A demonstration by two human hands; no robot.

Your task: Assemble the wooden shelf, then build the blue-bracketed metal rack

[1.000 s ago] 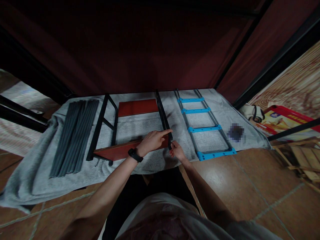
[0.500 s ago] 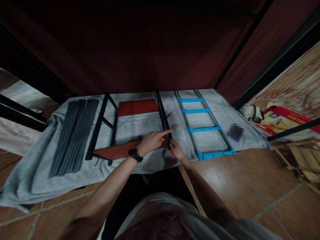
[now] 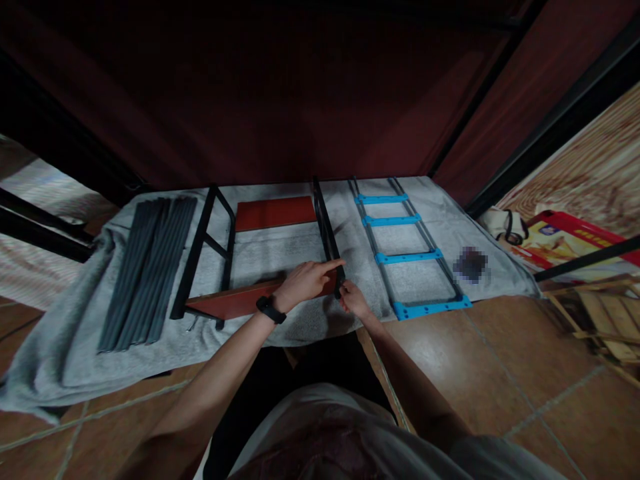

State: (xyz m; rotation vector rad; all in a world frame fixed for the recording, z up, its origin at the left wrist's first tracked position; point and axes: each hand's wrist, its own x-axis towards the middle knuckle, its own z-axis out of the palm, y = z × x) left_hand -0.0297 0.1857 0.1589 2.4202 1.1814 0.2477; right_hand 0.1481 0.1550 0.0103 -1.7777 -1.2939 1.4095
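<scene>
A black metal frame (image 3: 200, 247) with two red-brown boards lies on a grey cloth (image 3: 65, 347) spread over the floor. My left hand (image 3: 304, 283), with a black band on the wrist, rests on the near red board (image 3: 230, 301), its forefinger stretched toward the frame's right rail (image 3: 325, 223). My right hand (image 3: 353, 300) is closed in a pinch at the near end of that rail, on something too small to name.
A bundle of several dark grey rods (image 3: 145, 270) lies at the left of the cloth. A rod frame with blue cross-pieces (image 3: 405, 257) lies at the right. Tiled floor surrounds the cloth; a bag (image 3: 505, 227) and a red box (image 3: 575, 243) sit far right.
Almost nothing differs; both hands stay at the near right corner of the frame, and the view shifts very slightly.
</scene>
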